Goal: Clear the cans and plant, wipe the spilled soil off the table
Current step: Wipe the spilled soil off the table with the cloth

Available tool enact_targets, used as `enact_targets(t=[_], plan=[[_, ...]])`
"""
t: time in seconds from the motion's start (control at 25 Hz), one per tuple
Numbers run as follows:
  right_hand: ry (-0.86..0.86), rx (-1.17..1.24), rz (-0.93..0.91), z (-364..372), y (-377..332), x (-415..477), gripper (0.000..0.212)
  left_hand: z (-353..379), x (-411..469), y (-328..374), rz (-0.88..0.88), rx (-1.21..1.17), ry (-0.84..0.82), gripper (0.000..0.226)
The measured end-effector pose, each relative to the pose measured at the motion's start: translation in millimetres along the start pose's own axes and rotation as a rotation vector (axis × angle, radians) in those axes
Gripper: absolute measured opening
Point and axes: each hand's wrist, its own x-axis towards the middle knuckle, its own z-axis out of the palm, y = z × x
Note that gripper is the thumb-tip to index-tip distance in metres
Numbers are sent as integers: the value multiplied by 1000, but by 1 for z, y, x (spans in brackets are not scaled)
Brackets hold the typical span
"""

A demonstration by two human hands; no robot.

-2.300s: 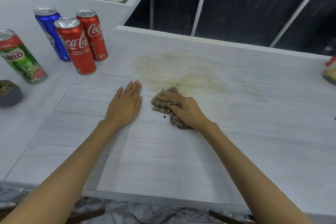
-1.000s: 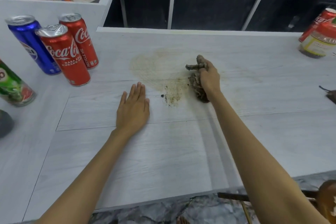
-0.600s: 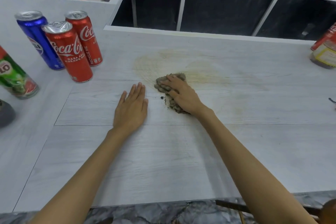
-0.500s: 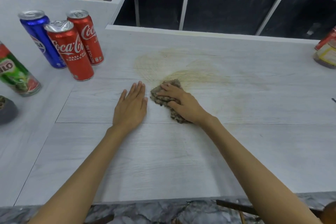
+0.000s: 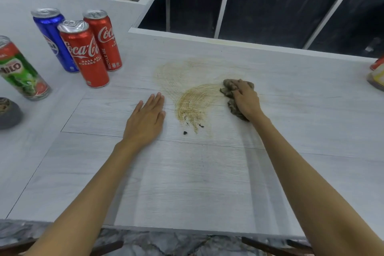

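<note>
While the wipe is in hand, I log the bench from near edge outward.
1. Table (image 5: 187, 183): pale wood-grain top.
2. Left hand (image 5: 146, 119): palm down, fingers straight and close together, holding nothing. I judge it a brace.
3. Crumbs (image 5: 185, 132): a few dark soil bits, at 4 o'clock from the left hand and 8 o'clock from the right hand (image 5: 246, 100). The left hand is nearer but has no cloth.
4. Smear (image 5: 197, 102): brown arc curving from the cloth (image 5: 228, 87) round to the crumbs, with a fainter haze at its 12 o'clock.
5. Right hand: fingers bent over the bunched cloth, pressing it down. My next stroke should run toward 8 o'clock.
6. Pot (image 5: 9, 112), then cans (image 5: 85, 54): four upright at 10 o'clock, well apart from the smear, already moved aside.
</note>
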Motion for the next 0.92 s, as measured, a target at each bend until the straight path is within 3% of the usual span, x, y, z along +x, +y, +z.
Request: enact_targets(t=[0.12, 0.36, 0.44, 0.56, 0.76, 0.92], plan=[[-92, -75, -212, 29, -29, -8, 44, 0, -1, 1, -7, 0, 5, 50], [-333, 122, -465, 40, -43, -73, 50, 0, 0, 2, -18, -2, -3, 50], [-386, 308, -394, 25, -41, -76, 49, -1, -1, 2, -18, -8, -2, 50], [-319, 500, -189, 2, -37, -37, 42, -1, -1, 2, -22, -15, 10, 50], [-350, 88, -298, 34, -65, 10, 45, 0, 0, 2, -24, -30, 32, 48], [-470, 83, -507, 51, -73, -16, 47, 0, 0, 2, -34, -49, 65, 47]])
